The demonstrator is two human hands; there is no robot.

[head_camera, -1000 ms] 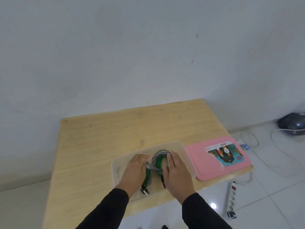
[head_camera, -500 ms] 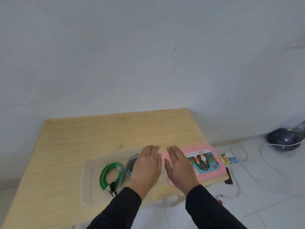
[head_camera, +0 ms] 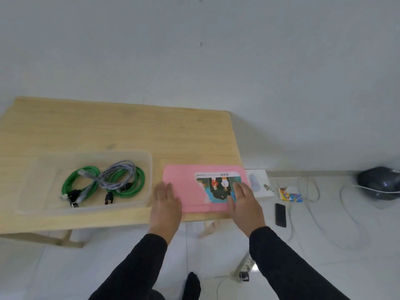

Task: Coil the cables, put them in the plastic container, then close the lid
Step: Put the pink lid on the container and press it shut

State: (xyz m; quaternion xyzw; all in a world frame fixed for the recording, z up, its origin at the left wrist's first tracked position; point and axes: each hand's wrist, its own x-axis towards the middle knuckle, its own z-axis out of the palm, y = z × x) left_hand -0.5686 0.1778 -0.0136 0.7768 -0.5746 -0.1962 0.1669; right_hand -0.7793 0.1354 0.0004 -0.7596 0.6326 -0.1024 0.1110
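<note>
A clear plastic container (head_camera: 39, 204) sits open on the wooden table (head_camera: 108, 131). Inside it lie two green coiled cables (head_camera: 138, 185) and a grey coiled cable (head_camera: 121, 174), with black and grey plugs toward the front. To its right the pink lid (head_camera: 184, 185) lies flat on the table, a picture label on top. My left hand (head_camera: 165, 204) rests flat with fingers apart at the lid's left front corner. My right hand (head_camera: 244, 202) lies open on the lid's right side, partly over the label. Neither hand holds anything.
The lid reaches the table's right front corner. On the tiled floor to the right are a white box (head_camera: 259, 182), a black phone (head_camera: 280, 215), a colourful packet (head_camera: 290, 194), loose white cords (head_camera: 307, 191), a dark round device (head_camera: 378, 182) and a power strip (head_camera: 244, 269).
Both hands have left the cables in the container and moved right onto the pink lid. The camera has swung right, so the container now lies to the left.
</note>
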